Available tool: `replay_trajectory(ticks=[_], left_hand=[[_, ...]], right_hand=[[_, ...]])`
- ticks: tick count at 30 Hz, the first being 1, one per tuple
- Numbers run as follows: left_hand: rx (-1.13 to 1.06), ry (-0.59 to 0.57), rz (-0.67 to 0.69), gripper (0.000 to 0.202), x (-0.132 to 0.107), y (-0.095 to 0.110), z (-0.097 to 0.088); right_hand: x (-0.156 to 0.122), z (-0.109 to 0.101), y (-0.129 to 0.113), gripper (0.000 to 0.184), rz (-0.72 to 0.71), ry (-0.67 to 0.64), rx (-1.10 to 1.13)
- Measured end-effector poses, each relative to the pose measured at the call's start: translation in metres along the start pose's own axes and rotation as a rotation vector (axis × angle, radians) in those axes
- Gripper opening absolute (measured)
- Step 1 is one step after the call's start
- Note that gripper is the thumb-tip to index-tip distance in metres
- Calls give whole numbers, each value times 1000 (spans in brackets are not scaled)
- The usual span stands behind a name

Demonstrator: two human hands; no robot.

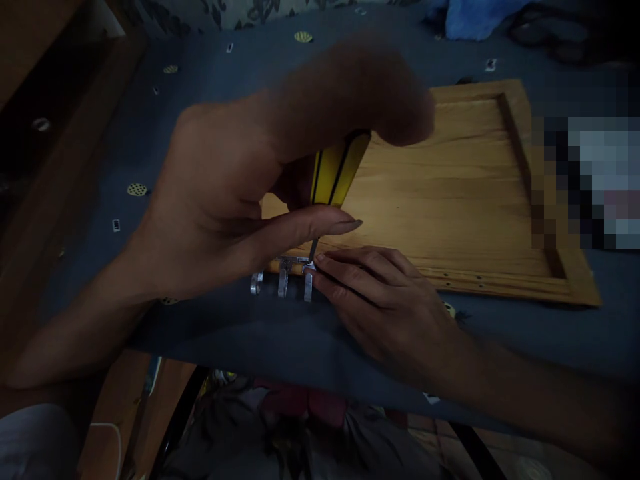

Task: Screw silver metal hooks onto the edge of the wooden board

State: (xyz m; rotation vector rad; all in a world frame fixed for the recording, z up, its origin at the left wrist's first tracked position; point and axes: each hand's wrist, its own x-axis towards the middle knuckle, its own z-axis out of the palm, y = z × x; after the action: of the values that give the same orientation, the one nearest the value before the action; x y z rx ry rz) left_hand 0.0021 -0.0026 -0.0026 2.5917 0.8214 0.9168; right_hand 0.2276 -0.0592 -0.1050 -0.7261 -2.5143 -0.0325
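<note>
My left hand point(225, 200) is closed around the yellow-and-black handle of a screwdriver point(337, 170), held upright with its thin shaft running down to a metal hinge point(283, 273). The hinge sits at the near left corner of a wooden cabinet door point(450, 200) that lies flat on a blue cloth. My right hand point(380, 300) rests on the cloth, fingers pressed together against the right end of the hinge, right by the screwdriver tip.
The blue patterned cloth point(150, 153) covers the work surface. A blue bundle point(470, 17) lies at the far edge, with a dark cable beside it. Below the near edge are wooden floor, dark legs and clothing. A pixelated patch covers the right side.
</note>
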Motion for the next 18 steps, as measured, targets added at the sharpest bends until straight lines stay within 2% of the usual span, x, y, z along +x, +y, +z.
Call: replay_trajectory(ticks=[5,9,12,14,18], left_hand=[[-71,-69,-1,68,2,-3,-3],[-149,-105,-36,64,5,-2,-6],[-222,-141,-63,52,8,2,-8],[-242,-118,-87,40,10,5,-8],[-181,-119,-88,29,9,9,-9]], right_hand=[[1,0,0,28,-2,1,-1],[2,-2,0,28,-1,-4,-10],[1,-3,0,26,-6,2,-3],[1,-2,0,27,-11,5,6],[-3,0,1,28,-1,-6,-2]])
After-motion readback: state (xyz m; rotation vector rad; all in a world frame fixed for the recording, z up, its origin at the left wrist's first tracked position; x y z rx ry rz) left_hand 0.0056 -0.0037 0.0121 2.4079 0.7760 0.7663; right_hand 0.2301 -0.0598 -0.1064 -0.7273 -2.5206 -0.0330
